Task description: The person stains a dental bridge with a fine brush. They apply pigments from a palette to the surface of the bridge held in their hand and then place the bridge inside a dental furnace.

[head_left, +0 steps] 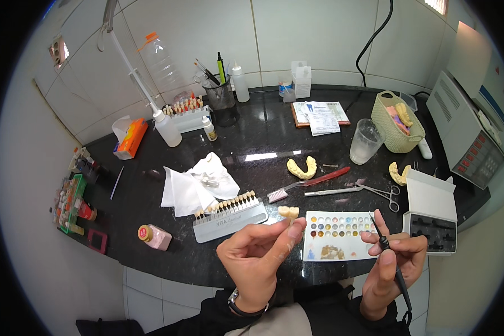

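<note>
My left hand (256, 253) is closed, thumb and fingers pinching a small cream dental bridge (289, 211) of joined teeth, which stands above the fingertips. In my right hand (399, 262) is a slim black-handled brush (401, 283), its thin tip pointing up and away from the bridge. Behind and between the hands lies a white paint palette (347, 247) with rows of coloured wells and brownish smears. Left of the bridge, a tooth shade guide (229, 225) carries a row of tooth samples.
A red toothbrush (319, 179), scissor-handled forceps (369, 190) and plaster dental casts (302, 169) lie behind the palette. An open case (432, 229) stands right of it. White tissues (199, 182) and a pink bottle (154, 237) are at left. Farther back is a plastic cup (367, 143).
</note>
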`<state>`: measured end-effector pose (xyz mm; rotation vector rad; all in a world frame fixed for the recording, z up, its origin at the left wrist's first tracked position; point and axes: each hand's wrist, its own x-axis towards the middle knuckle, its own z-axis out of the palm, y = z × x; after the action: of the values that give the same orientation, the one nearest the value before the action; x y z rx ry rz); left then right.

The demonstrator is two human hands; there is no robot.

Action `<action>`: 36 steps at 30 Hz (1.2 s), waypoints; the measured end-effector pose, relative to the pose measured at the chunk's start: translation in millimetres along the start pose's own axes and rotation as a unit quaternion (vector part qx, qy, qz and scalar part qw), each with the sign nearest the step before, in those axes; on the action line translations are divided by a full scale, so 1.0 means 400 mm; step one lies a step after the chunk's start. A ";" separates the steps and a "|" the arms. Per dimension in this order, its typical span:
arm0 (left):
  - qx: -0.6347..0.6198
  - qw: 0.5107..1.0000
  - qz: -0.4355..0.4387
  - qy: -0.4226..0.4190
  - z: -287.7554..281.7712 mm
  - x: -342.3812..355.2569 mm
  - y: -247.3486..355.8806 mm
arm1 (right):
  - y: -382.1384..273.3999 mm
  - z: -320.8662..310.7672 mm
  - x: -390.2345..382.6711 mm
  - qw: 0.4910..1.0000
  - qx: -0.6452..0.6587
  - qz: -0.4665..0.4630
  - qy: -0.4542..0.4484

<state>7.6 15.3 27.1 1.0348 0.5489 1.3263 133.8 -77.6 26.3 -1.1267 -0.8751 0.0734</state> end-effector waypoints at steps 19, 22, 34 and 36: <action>-0.047 0.987 0.039 -0.152 -0.088 -0.020 -0.032 | 0.048 -0.151 -0.057 0.983 -0.119 -0.016 0.136; -0.081 0.982 -0.012 -0.173 -0.091 -0.055 -0.046 | 0.034 -0.172 -0.072 0.981 -0.136 -0.011 0.140; -0.115 0.976 -0.069 -0.174 -0.148 -0.102 -0.065 | 0.088 -0.165 -0.070 0.984 -0.150 0.023 0.089; -0.123 0.975 -0.068 -0.172 -0.151 -0.100 -0.072 | 0.079 -0.152 -0.070 0.987 -0.129 0.023 0.094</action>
<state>-36.2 -2.7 -35.0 0.9747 0.1829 1.0348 165.3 -121.6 -23.9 -1.3729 -0.7036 -0.1102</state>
